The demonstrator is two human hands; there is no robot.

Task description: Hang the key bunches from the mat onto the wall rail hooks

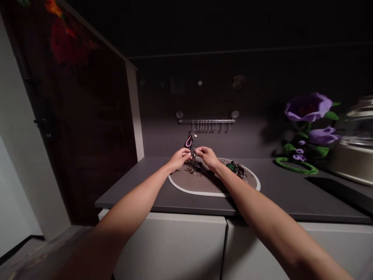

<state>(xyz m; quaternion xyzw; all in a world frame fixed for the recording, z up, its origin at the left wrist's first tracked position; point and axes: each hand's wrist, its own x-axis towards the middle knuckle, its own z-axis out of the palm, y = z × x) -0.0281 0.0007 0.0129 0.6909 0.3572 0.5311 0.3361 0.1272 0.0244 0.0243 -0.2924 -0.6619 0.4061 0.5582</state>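
Two bare forearms reach forward from the bottom of the view and meet at the centre, where the left-hand grip [179, 158] and the right-hand grip [207, 156] close narrowly from either side on a small metal piece [193, 155], perhaps a key ring; it is too small to tell exactly. The fingertips pinch it in the air, just above the far edge of an oval tan mat [210, 193] with a white rim. It looks light, stiff and slippery, so it probably handles best by a firm pinch at its edge.

Just above it, at 12 o'clock, a pink loop fob [189, 142] hangs close to the hands. Farther up at 12 o'clock, a metal hook rail [206, 121] is fixed to the dark wall. At 6 o'clock, small metal keys [191, 171] lie on the mat, and at 4 o'clock, a black and green key fob [232, 167] rests near the rim.

The mat sits on a dark grey bench [140, 194] above white cabinets. Well off at 3 o'clock stand purple fabric flowers [308, 107] beside a green ring [295, 167], then a silver pot [355, 144]. At 9 o'clock rises a dark wooden door [84, 128].
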